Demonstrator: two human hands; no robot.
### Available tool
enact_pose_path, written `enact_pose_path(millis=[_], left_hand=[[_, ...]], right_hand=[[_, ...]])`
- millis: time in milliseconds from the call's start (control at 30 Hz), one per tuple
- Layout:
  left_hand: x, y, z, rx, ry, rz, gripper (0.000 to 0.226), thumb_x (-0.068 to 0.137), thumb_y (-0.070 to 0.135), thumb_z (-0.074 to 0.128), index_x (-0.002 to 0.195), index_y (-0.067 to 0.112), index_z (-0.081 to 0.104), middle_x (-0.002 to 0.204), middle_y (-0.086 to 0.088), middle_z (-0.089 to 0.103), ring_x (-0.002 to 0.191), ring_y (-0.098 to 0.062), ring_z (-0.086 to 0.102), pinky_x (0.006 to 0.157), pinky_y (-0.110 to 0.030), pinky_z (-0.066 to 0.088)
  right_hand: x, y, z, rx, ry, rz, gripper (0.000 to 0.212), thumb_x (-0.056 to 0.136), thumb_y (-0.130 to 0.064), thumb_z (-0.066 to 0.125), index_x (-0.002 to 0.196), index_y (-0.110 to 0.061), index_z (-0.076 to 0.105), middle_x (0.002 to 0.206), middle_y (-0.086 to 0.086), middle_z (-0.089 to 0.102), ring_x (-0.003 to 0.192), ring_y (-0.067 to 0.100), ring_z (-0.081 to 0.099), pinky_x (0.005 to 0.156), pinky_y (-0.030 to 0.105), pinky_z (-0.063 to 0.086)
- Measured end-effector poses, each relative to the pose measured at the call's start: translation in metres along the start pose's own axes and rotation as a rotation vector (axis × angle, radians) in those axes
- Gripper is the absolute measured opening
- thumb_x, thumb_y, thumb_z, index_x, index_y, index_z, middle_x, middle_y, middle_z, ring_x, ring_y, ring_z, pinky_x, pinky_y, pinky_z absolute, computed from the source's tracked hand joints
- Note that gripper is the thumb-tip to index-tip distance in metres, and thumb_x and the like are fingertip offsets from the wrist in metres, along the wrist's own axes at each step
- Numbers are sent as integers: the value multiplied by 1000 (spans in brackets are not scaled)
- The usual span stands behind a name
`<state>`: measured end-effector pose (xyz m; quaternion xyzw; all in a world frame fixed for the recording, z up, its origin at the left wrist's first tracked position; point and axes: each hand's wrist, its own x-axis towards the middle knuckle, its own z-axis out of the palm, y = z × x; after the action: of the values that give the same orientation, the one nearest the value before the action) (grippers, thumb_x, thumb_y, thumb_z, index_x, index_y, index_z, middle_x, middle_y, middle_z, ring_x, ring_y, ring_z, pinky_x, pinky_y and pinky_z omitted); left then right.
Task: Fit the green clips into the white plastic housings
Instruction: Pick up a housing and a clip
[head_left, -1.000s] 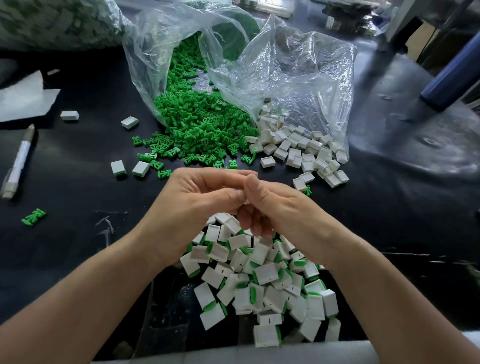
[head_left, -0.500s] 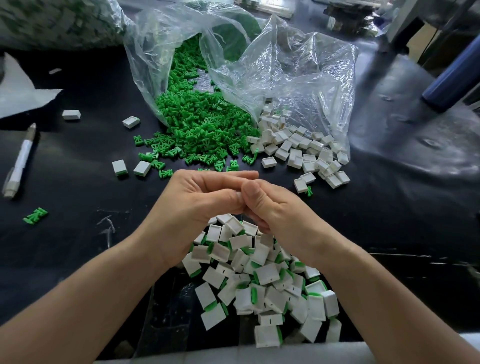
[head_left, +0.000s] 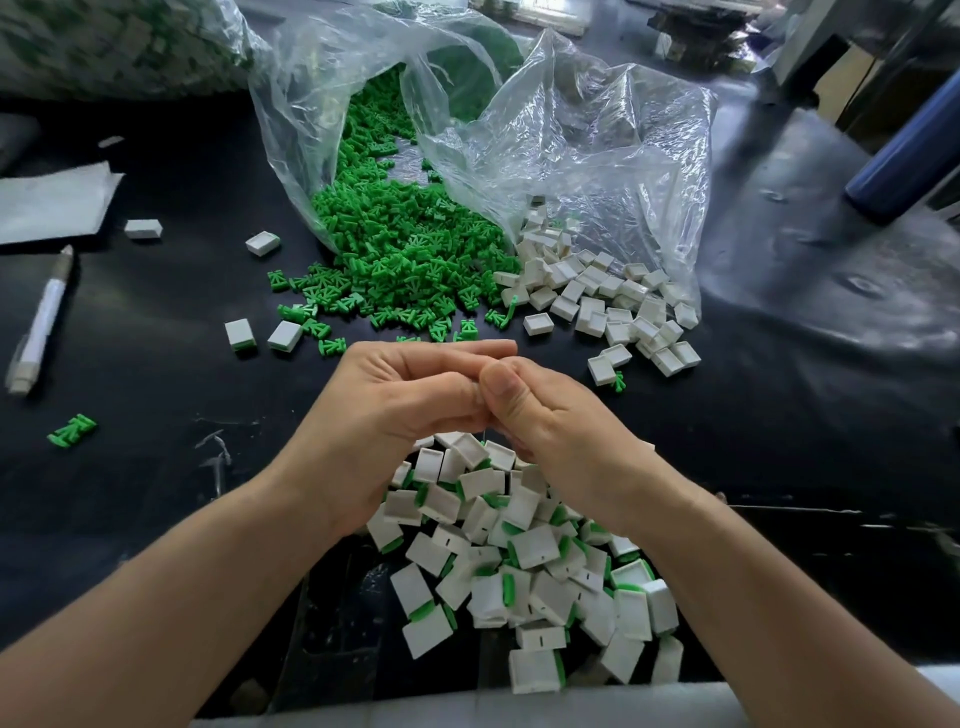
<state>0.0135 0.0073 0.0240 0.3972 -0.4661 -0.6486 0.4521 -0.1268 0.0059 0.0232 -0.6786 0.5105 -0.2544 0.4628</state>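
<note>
Left hand (head_left: 395, 410) | right hand (head_left: 550, 415) | touching | green clips (head_left: 405, 260) just beyond

Matt green plastic clips (head_left: 410, 260) spill from a crinkled, glossy clear bag (head_left: 582, 150).

- We see a crumpled clear plastic bag (head_left: 597, 156) lying on the black surface (head_left: 156, 415), its open mouth turned toward us.
- Well to the left of that bag we find a white marker pen (head_left: 44, 317) lying flat.
- Just beyond the pen, also left of the bag, lies a sheet of white paper (head_left: 52, 208).
- Right of the bag we make out a tilted dark blue cylinder (head_left: 904, 156).
- Behind the bag's left side sits a second, blurred bag (head_left: 119, 47).
</note>
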Motion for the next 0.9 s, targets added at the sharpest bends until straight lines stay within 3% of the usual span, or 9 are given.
enact_pose_path(millis=[133,233,300,367,467,533,600,733,900], left_hand=[[0,1,0,-25,-26,9,22,65,4,57,73,11,76,89,-6,74,70,-22,71,60,-22,54],[0,3,0,-17,-91,34,23,69,3,56,76,11,77,81,-19,71,64,-27,70,60,-23,54],[0,3,-2,-6,-119,29,22,72,6,57,81,9,76,76,-24,69,63,-31,69,62,-25,55],[1,2,-3,3,-133,18,17,75,8,61,86,5,74,74,-24,69,64,-34,69,63,-27,55],[0,3,-1,-5,-127,6,19,73,14,62,86,7,74,72,-18,71,61,-30,69,61,-24,54],[0,3,0,-32,-94,-9,23,67,19,61,84,11,75,71,-12,72,61,-24,70,59,-21,54],[1,2,-2,-6,-35,-16,27,60,25,65,83,16,76,72,-6,73,65,-15,69,60,-20,54],[3,0,-4,68,24,-22,24,59,24,66,80,19,76,69,-2,72,61,-7,65,52,-17,50],[3,-1,-3,166,17,0,21,59,24,67,79,20,76,68,-1,71,58,-5,62,50,-16,47]], right_hand=[[0,-1,-1,97,-16,-11,55,88,-46,30,121,-14,58,77,-24,56,73,-9,50,71,13,37],[-2,-3,-4,170,-66,-24,49,95,-38,28,122,-12,59,53,-30,51,56,-12,49,56,7,36],[-2,-5,-5,233,-78,-1,55,94,-41,26,104,-3,65,46,-20,44,45,-3,41,49,7,31],[-3,-5,-6,242,-71,19,62,88,-50,25,68,1,55,46,-13,36,43,1,30,45,10,26],[-3,-5,-10,229,-93,42,76,80,-60,20,62,7,49,44,-7,38,43,6,28,43,14,25],[-2,-5,-13,239,-87,51,69,81,-61,20,55,-7,55,44,-7,40,42,6,29,42,14,25],[-1,-4,-18,211,-52,60,61,81,-59,25,58,-17,63,45,-7,42,42,6,31,43,14,27],[5,6,-30,146,95,96,43,87,-48,43,66,-17,66,44,-10,46,41,2,36,47,15,31],[17,26,-39,-188,365,72,18,92,-23,52,80,-20,65,59,-10,53,58,4,48,60,22,38]])
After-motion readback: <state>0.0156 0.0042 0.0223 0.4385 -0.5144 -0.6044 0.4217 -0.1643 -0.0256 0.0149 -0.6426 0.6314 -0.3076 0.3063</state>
